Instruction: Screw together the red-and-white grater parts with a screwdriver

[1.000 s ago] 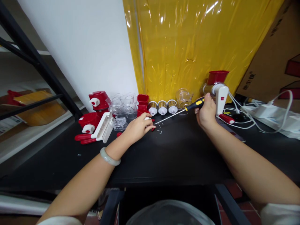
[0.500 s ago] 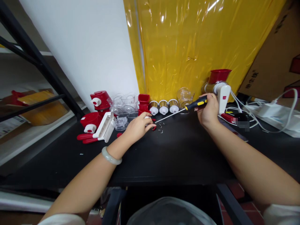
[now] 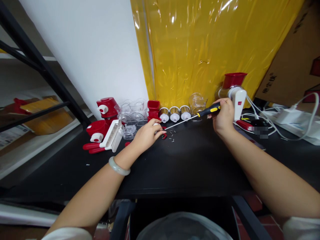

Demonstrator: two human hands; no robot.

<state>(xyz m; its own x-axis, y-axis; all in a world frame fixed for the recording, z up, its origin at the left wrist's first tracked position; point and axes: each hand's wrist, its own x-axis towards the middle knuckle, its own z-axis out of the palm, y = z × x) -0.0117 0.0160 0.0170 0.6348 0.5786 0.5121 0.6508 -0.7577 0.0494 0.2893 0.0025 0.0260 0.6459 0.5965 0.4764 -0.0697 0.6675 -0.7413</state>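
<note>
My right hand grips the black and yellow handle of a screwdriver, whose long shaft slants down to the left. The shaft's tip ends at my left hand. Those fingers are closed on a small white part, mostly hidden by the hand. A small red piece shows right beside the left fingertips. Several little screws lie scattered on the black table just right of that hand.
Red grater bodies and white-and-red handles stand left, beside clear plastic parts. Behind my hands are a red hopper and metal grating drums. An assembled grater, white cables and a carton are right.
Both hands hold nearly the same place, with the screwdriver still reaching to the left hand. The view has shifted very slightly.
</note>
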